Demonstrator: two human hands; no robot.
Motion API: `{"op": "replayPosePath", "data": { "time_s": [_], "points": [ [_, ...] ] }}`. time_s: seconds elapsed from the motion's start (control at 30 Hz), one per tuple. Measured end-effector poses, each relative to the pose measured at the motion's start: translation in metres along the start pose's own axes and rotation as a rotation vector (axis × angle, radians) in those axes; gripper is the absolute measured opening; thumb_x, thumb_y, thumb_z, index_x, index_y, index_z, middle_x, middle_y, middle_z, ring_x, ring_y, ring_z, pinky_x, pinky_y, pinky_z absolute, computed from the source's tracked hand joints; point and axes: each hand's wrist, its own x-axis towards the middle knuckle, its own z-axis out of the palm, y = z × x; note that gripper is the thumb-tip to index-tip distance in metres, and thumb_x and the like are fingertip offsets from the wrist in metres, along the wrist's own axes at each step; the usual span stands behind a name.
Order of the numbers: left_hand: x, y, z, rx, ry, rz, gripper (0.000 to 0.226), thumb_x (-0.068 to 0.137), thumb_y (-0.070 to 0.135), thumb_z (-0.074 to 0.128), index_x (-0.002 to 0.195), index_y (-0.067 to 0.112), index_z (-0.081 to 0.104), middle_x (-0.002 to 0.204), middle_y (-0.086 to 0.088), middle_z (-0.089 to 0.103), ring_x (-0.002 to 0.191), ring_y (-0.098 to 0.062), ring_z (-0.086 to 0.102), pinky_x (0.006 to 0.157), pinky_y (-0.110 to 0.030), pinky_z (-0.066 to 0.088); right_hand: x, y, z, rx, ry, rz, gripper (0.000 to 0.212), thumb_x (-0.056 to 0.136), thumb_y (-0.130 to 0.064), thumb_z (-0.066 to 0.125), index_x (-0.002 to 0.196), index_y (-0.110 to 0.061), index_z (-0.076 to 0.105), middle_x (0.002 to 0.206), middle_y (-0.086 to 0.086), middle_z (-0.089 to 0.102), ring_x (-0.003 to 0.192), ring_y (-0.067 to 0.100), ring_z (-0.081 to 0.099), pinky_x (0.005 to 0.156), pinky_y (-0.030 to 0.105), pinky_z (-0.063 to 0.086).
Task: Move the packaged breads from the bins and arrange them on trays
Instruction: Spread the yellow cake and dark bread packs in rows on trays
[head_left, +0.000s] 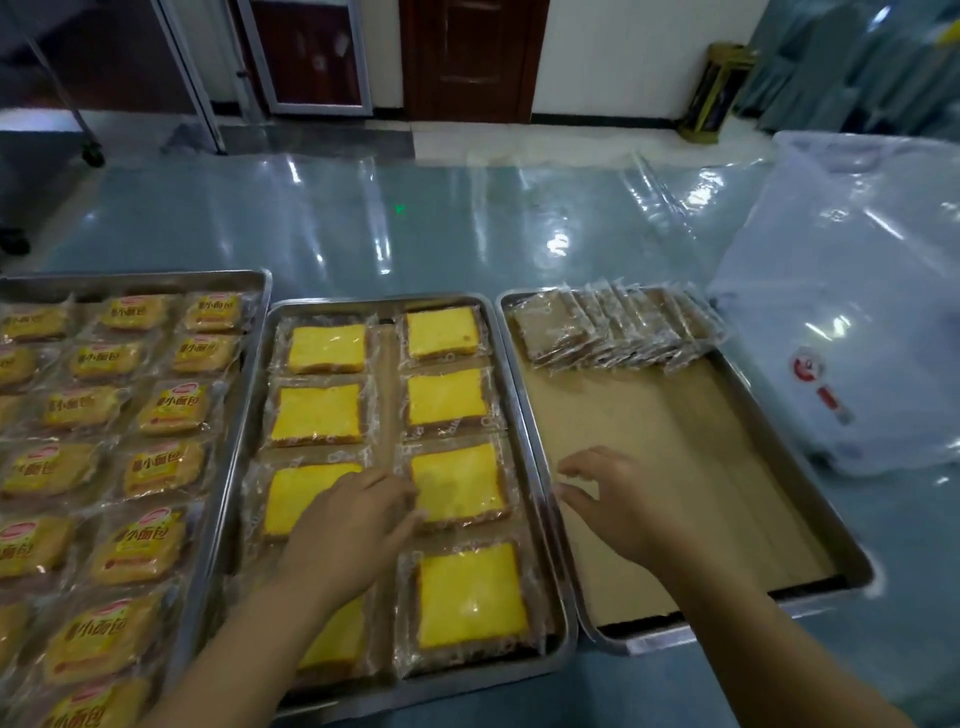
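Worktop (415, 234) carries three trays: left tray (156, 275) full of labelled breads (161, 410), middle tray (415, 688) holding yellow slice packs (447, 400), right tray (649, 467) with brown packs (613, 332) overlapped along its far edge. Light, soft and film-slick, the packs should lift best by their sealed edges. Left grip (358, 525) rests flat-fingered on the yellow slice packs; right grip (613, 499) hovers spread and empty by the right tray's left edge.

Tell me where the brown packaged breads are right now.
In the head view, the brown packaged breads lie in an overlapping row along the far end of the right tray, beside the plastic-wrapped bin at far right.
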Motion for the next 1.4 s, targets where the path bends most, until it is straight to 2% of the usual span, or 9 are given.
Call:
{"op": "replayPosePath", "data": {
  "time_s": [0.2,0.37,0.6,0.73,0.87,0.97,1.13,1.23,1.4],
  "points": [
    [0.06,0.051,0.023,-0.034,0.113,-0.032,0.024,0.083,0.04,0.066,0.104,0.029,0.069,0.105,0.012,0.067,0.099,-0.011,0.06,0.077,-0.027,0.046,0.042,0.066,-0.035,-0.059,0.021,0.09,0.018,0.084,-0.037,0.063,0.098,-0.025,0.067,0.091,-0.011,0.066,0.082,0.01,0.06,0.069,0.026,0.046],
    [0.121,0.093,0.051,-0.051,0.09,-0.068,0.025,0.086,0.04,0.062,0.106,0.027,0.066,0.099,0.01,0.063,0.096,-0.01,0.056,0.07,-0.024,0.043,0.092,0.111,-0.061,-0.108,-0.01,0.162,0.024,0.087,-0.039,0.055,0.107,-0.027,0.062,0.1,-0.01,0.066,0.089,0.012,0.061,0.07,0.029,0.049],
    [0.198,0.119,0.069,0.033,0.061,-0.024,0.033,0.088,0.032,0.058,0.12,0.025,0.058,0.112,0.004,0.056,0.108,-0.016,0.049,0.084,-0.027,0.042,0.157,0.127,-0.078,-0.099,-0.047,0.204,0.021,0.09,-0.039,0.054,0.097,-0.019,0.056,0.084,-0.002,0.063,0.075,0.017,0.06,0.065,0.035,0.053],
    [0.238,0.121,0.077,0.1,-0.018,-0.031,0.046,0.089,0.031,0.056,0.133,0.025,0.044,0.127,0.001,0.046,0.116,-0.018,0.043,0.094,-0.031,0.042,0.181,0.124,-0.072,-0.077,-0.113,0.222,0.026,0.091,-0.04,0.054,0.103,-0.017,0.056,0.085,0.002,0.064,0.076,0.019,0.06,0.064,0.033,0.052],
    [0.264,0.118,0.089,0.11,-0.113,-0.078,0.059,0.092,0.03,0.052,0.144,0.025,0.027,0.152,0.0,0.023,0.138,-0.02,0.023,0.108,-0.035,0.029,0.192,0.125,-0.065,-0.02,-0.113,0.232,0.017,0.09,-0.034,0.055,0.096,-0.019,0.059,0.08,0.0,0.064,0.072,0.018,0.061,0.064,0.034,0.054],
    [0.269,0.118,0.098,0.124,-0.18,-0.121,0.063,0.095,0.032,0.046,0.149,0.024,0.014,0.158,0.001,0.008,0.143,-0.021,0.014,0.112,-0.036,0.024,0.193,0.129,-0.06,0.088,-0.101,0.236,0.005,0.09,-0.024,0.055,0.091,-0.02,0.059,0.077,-0.001,0.062,0.068,0.016,0.059,0.057,0.029,0.049],
    [0.253,0.126,0.103,0.136,-0.139,-0.086,0.064,0.093,0.04,0.047,0.148,0.024,0.018,0.153,0.0,0.021,0.136,-0.022,0.028,0.107,-0.036,0.032,0.18,0.133,-0.059,0.286,-0.032,0.248,0.01,0.09,-0.011,0.053,0.09,-0.019,0.058,0.079,-0.003,0.062,0.065,0.01,0.056,0.051,0.023,0.041],
    [0.232,0.135,0.105,0.11,-0.142,-0.05,0.064,0.092,0.043,0.048,0.147,0.024,0.022,0.15,0.002,0.025,0.13,-0.021,0.037,0.104,-0.033,0.034,0.161,0.136,-0.064,0.361,0.044,0.223,0.013,0.091,-0.011,0.051,0.091,-0.022,0.057,0.079,-0.007,0.06,0.065,0.004,0.054,0.051,0.017,0.035],
    [0.192,0.152,0.112,0.085,-0.171,0.024,0.059,0.09,0.048,0.05,0.141,0.023,0.035,0.137,0.002,0.035,0.117,-0.019,0.047,0.098,-0.031,0.042,0.122,0.144,-0.079,0.439,0.132,0.206,0.018,0.093,-0.016,0.05,0.088,-0.033,0.052,0.08,-0.013,0.059,0.072,-0.002,0.057,0.055,0.012,0.038]
  ]
}}
